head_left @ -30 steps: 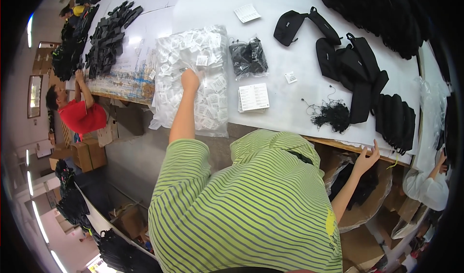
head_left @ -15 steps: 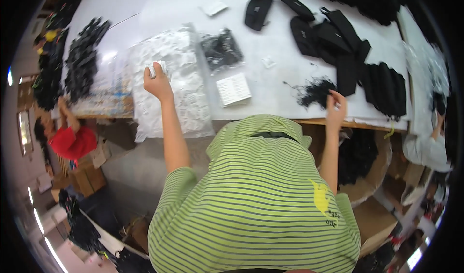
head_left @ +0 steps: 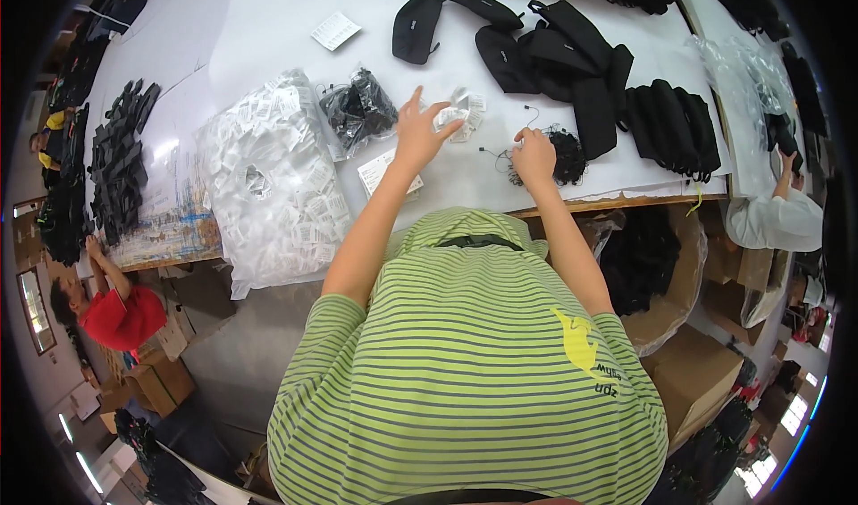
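Observation:
My left hand (head_left: 422, 134) is spread over the table with nothing in its grasp, its fingertips beside a small heap of white printed tags (head_left: 468, 116). To its right, my right hand (head_left: 534, 158) is closed at the left edge of a pile of thin black strings (head_left: 569, 155), and its fingers pinch among them. Exactly how many strings it grips is hidden. Left of my left hand lies a clear bag of black strings (head_left: 360, 112). A stack of white printed cards (head_left: 380, 174) is partly covered by my left forearm.
A large clear bag of white tags (head_left: 277, 192) lies at the left. Black pouches (head_left: 572, 54) and a row of black rolled pieces (head_left: 672, 130) are at the right. A white card (head_left: 336, 31) lies farther back. One person in red (head_left: 123, 317) works at the far left.
My left hand has moved right from above the large bag, let go of the white tags, and opened; they lie heaped on the table. My right hand has reached into the black strings.

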{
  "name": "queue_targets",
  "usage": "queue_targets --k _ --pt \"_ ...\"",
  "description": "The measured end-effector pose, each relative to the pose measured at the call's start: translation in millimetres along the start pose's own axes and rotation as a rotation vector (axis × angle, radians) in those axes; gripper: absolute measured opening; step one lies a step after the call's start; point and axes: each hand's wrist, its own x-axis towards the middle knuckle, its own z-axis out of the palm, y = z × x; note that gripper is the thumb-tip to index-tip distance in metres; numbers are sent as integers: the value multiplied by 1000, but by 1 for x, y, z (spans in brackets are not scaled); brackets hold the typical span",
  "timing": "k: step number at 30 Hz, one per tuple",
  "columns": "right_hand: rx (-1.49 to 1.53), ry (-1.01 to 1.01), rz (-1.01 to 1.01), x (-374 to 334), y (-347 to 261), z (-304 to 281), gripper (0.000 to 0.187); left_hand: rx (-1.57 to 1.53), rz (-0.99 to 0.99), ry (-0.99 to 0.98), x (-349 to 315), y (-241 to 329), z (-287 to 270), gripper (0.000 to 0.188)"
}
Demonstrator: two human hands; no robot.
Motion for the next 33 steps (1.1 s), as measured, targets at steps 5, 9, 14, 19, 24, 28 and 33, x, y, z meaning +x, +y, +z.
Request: queue_targets --k 5,9,14,19,24,28,33 --pt "31 18 18 -8 17 5 18 -23 -232 58 -49 -49 -38 55" --pt "25 -12 -21 -2 24 5 12 108 -328 4 -87 -66 -52 65" --pt "-13 -29 -53 4 22 7 10 37 -426 -99 -90 -70 -60 62" --pt "-226 32 -216 3 27 11 11 -43 -318 17 -95 -57 -63 58" --pt "208 3 67 8 3 -38 12 -479 -535 337 -94 -45 -76 56" --pt "687 222 126 7 -1 -85 11 -963 -730 284 -89 -45 -92 54" --pt "813 224 142 5 -14 -126 10 -1466 -846 60 -76 -27 -105 41"
